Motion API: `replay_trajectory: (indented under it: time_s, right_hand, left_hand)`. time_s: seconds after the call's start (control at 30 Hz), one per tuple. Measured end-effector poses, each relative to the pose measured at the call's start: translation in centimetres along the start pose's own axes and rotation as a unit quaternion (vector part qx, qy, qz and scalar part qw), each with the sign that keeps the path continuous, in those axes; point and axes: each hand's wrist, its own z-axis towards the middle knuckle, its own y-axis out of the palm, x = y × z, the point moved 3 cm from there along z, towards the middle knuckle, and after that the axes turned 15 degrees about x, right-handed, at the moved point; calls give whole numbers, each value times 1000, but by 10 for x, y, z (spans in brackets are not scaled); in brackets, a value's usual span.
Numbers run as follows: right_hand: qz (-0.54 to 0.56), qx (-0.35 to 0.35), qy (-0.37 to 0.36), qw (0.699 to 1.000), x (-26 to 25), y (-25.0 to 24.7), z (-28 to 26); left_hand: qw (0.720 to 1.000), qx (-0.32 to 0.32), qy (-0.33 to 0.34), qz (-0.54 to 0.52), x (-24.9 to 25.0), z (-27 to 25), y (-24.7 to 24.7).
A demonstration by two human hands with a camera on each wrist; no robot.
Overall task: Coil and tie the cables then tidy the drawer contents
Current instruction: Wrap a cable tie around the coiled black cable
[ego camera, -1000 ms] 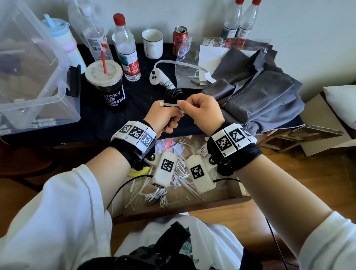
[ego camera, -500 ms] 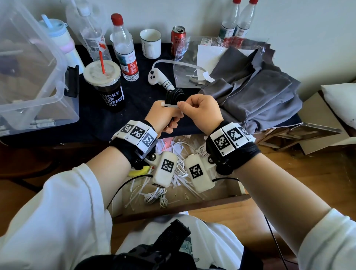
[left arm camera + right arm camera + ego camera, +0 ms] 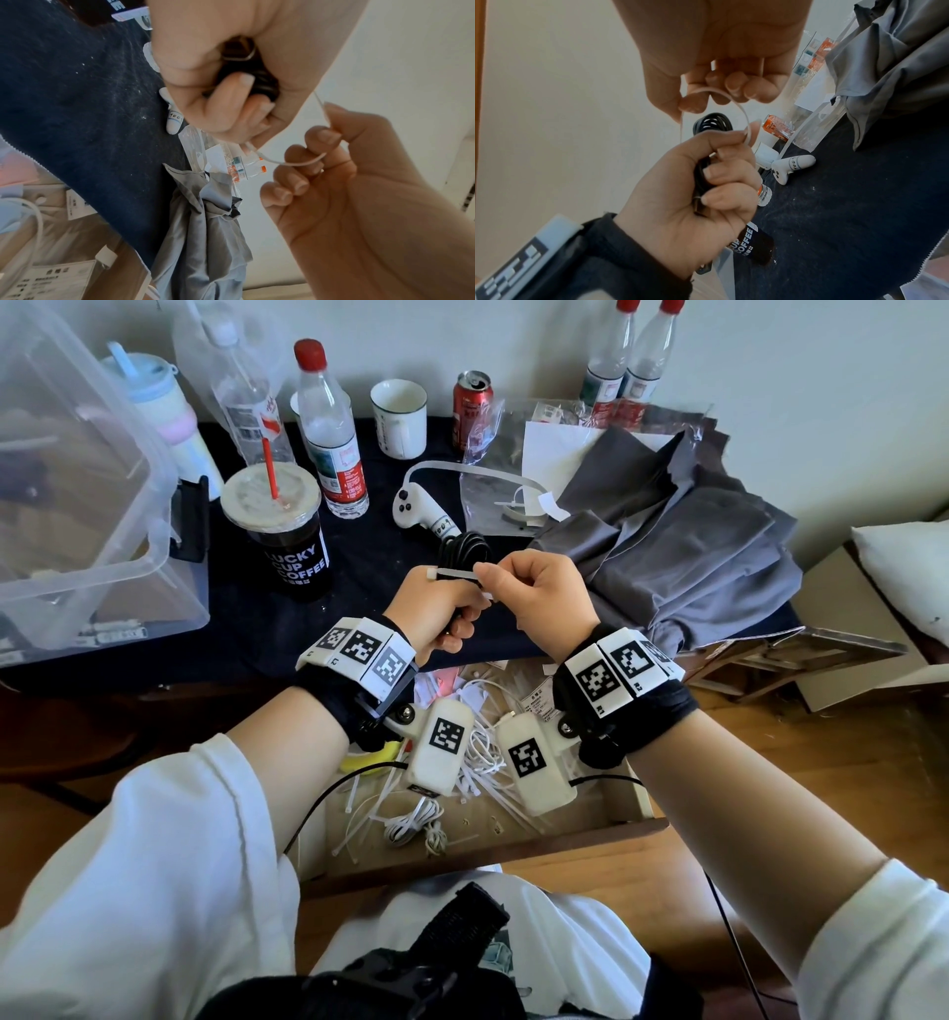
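Note:
My left hand (image 3: 436, 613) grips a coiled black cable (image 3: 464, 549) above the desk edge; the coil's loops stick up past my fist (image 3: 713, 123). A white zip tie (image 3: 454, 574) lies across the coil, its head end at the left. My right hand (image 3: 534, 598) pinches the tie's strap between thumb and forefinger. In the wrist views the strap (image 3: 295, 162) curves in a loop from my left hand (image 3: 218, 81) to my right hand (image 3: 321, 162), and the same strap (image 3: 739, 113) arcs between both fists. The open drawer (image 3: 637, 803) below holds white cables (image 3: 411, 827) and loose zip ties (image 3: 359, 809).
On the dark desk stand a coffee cup (image 3: 287, 541), water bottles (image 3: 331, 433), a mug (image 3: 399, 418), a red can (image 3: 471, 403), a white controller (image 3: 418, 516) and a clear bin (image 3: 77, 495). Grey cloth (image 3: 693, 557) lies at right.
The hands have stayed nearly in place. The zip tie now lies further out to the left across the coil, with more strap showing between my two hands.

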Motion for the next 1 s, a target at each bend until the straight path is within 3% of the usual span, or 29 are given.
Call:
replay_trajectory:
  time_s: [0.37, 0.6, 0.8, 0.9, 1.0]
  right_hand:
    - [-15, -9, 10, 1000, 0, 3, 1]
    - [-22, -34, 19, 999, -5, 7, -2]
    - [-30, 9, -5, 1000, -9, 5, 1]
    - [-118, -32, -51, 991, -19, 5, 5]
    - [-198, -83, -71, 974, -25, 10, 7]
  left_hand:
    - [1000, -1, 1, -8, 0, 1, -1]
    - [998, 11, -1, 56, -1, 0, 5]
    - [991, -54, -32, 117, -2, -1, 12]
    - [987, -45, -46, 149, -7, 2, 15]
    - [984, -66, -109, 126, -10, 3, 19]
